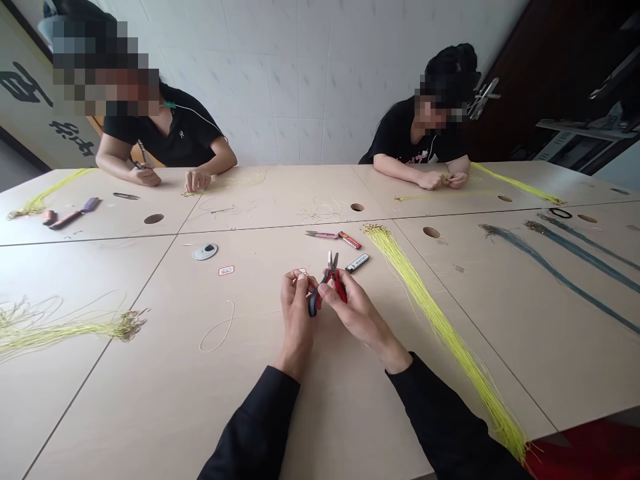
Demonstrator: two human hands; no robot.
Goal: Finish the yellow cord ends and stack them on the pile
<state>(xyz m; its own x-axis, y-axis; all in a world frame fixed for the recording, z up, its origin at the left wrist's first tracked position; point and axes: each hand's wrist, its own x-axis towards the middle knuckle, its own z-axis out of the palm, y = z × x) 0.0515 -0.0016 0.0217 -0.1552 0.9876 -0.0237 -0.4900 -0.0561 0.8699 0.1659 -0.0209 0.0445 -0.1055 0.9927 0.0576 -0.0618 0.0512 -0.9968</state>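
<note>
My right hand [353,310] is closed round small pliers [330,277] with red handles, jaws pointing up and away. My left hand [296,303] sits just left of them, fingers pinched together at the tips on something too small to name, close to the pliers' jaws. Both hands hover over the beige table [320,400] near its middle. A loose pale cord loop [217,330] lies on the table to the left of my left hand. A long bundle of yellow cords [435,313] runs diagonally to the right of my right hand.
Beyond my hands lie a black lighter [357,262], a red lighter [349,240], pink snips [321,234], a round disc [205,251] and a small tag [226,270]. Another yellow bundle [65,328] lies at left, dark blue cords [560,273] at right. Two people work at the far side.
</note>
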